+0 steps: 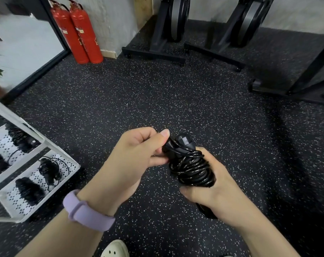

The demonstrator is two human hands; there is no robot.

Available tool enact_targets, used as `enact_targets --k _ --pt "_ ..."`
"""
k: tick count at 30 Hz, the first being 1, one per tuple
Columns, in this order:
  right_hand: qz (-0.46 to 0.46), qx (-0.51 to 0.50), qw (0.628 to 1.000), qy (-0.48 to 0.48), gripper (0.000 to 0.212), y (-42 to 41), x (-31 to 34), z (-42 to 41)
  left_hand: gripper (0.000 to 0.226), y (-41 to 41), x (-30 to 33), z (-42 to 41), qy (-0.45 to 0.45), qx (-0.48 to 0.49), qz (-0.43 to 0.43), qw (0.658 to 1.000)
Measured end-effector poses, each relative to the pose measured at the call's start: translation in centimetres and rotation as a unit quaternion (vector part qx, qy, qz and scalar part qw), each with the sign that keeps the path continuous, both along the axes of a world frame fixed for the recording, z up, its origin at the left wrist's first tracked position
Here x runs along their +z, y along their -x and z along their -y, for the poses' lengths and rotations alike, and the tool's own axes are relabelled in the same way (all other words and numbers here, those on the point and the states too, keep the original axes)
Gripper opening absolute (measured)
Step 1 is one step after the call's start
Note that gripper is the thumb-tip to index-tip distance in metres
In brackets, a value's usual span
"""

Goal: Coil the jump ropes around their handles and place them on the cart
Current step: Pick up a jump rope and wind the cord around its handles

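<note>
A black jump rope point(191, 167) is coiled in many loops around its two handles, held in front of me above the floor. My right hand point(215, 193) grips the handles low down, fingers curled round the bundle. My left hand point(139, 154) pinches the rope near the handles' upper ends between thumb and fingers. The white cart point(46, 145) stands at the left, to the left of my left hand. Several coiled black ropes lie on its perforated shelves, one on the lower shelf point(49, 170) and another on the upper shelf point(21, 139).
Two red fire extinguishers point(79, 32) stand at the back left by a glass door. Black exercise machine frames point(176, 34) line the back wall and right side. The dark speckled rubber floor point(139, 93) lies between. My white shoe point(115, 248) shows at the bottom.
</note>
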State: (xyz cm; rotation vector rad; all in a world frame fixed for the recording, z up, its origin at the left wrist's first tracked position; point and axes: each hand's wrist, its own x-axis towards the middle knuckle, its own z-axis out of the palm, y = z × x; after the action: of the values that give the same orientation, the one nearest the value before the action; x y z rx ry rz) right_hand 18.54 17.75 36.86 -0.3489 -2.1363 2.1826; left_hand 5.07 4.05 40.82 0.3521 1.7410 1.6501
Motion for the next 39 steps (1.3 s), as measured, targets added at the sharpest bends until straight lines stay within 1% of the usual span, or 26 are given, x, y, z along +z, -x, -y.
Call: enact_targets --k 2,4,7,8,9,11,12,15,17,18,20,22,24,25,27,28,30,34,39 --pt "-0.004 -0.005 1.000 0.001 0.049 -0.1 -0.2 0.1 0.035 0.2 -0.3 0.1 -0.018 -0.024 0.033 0.999" --pt "-0.006 -0.010 1.000 -0.010 0.047 -0.2 -0.4 0.2 0.025 0.1 -0.5 0.3 -0.033 -0.046 0.062 0.996" --pt "-0.008 -0.018 1.000 -0.021 0.052 -0.2 -0.6 0.3 0.030 0.4 -0.7 0.5 -0.018 -0.082 0.082 0.993" --pt "-0.012 -0.025 0.999 -0.029 0.056 -0.3 -0.7 0.3 0.032 0.4 -0.7 0.6 -0.013 -0.100 0.077 0.992" --pt "-0.012 -0.031 0.999 -0.034 0.060 -0.2 -0.8 0.4 0.034 0.5 -0.8 0.7 0.003 -0.113 0.055 0.992" --pt "-0.002 -0.041 0.999 -0.035 0.064 -0.2 -1.0 0.5 0.035 0.5 -1.2 0.7 0.063 -0.113 -0.021 0.991" --pt "0.001 -0.046 0.998 -0.033 0.064 -0.2 -1.0 0.5 0.035 0.2 -1.2 0.5 0.077 -0.108 -0.042 0.990" --pt "0.008 -0.061 0.998 -0.009 0.065 0.0 -1.0 0.8 0.042 -0.9 -1.0 -0.3 0.060 -0.088 -0.014 0.994" --pt "0.031 -0.059 0.998 0.020 0.065 -0.1 -1.2 1.2 0.039 -1.5 -0.8 -0.7 0.035 -0.064 0.000 0.997" --pt "0.051 -0.062 0.996 0.046 0.063 -0.1 -1.3 1.6 0.037 -1.9 -0.8 -0.7 0.031 -0.053 -0.008 0.998" --pt "0.109 -0.064 0.987 0.094 0.061 0.1 -1.2 2.0 0.037 -2.6 -0.9 -0.5 0.050 -0.030 -0.057 0.997" --pt "0.131 -0.060 0.985 0.094 0.055 0.6 -0.9 1.9 0.036 -3.4 -1.2 -0.4 0.071 0.001 -0.107 0.992" --pt "0.085 -0.090 0.991 0.043 0.043 1.0 -0.5 1.3 0.036 -3.9 -1.7 -0.6 0.063 0.026 -0.130 0.989" --pt "0.058 -0.115 0.992 -0.005 0.038 1.1 -0.1 1.1 0.035 -4.1 -1.7 -0.7 0.057 0.033 -0.134 0.989" --pt "0.041 -0.143 0.985 -0.088 0.039 1.0 0.4 1.0 0.035 -4.4 -1.8 -1.1 0.052 0.041 -0.143 0.988" --pt "0.047 -0.147 0.984 -0.094 0.042 0.9 0.6 1.1 0.035 -4.6 -1.7 -1.3 0.054 0.041 -0.147 0.987" --pt "0.058 -0.152 0.984 -0.073 0.045 0.6 1.1 1.4 0.034 -5.1 -1.5 -1.5 0.049 0.037 -0.153 0.986" --pt "0.039 -0.183 0.981 -0.045 0.050 0.0 1.9 1.4 0.033 -6.1 -0.9 -2.2 0.022 0.034 -0.153 0.987" --pt "0.039 -0.230 0.972 0.001 0.054 -0.4 2.1 1.5 0.031 -6.6 -0.4 -3.0 0.021 0.009 -0.154 0.988"
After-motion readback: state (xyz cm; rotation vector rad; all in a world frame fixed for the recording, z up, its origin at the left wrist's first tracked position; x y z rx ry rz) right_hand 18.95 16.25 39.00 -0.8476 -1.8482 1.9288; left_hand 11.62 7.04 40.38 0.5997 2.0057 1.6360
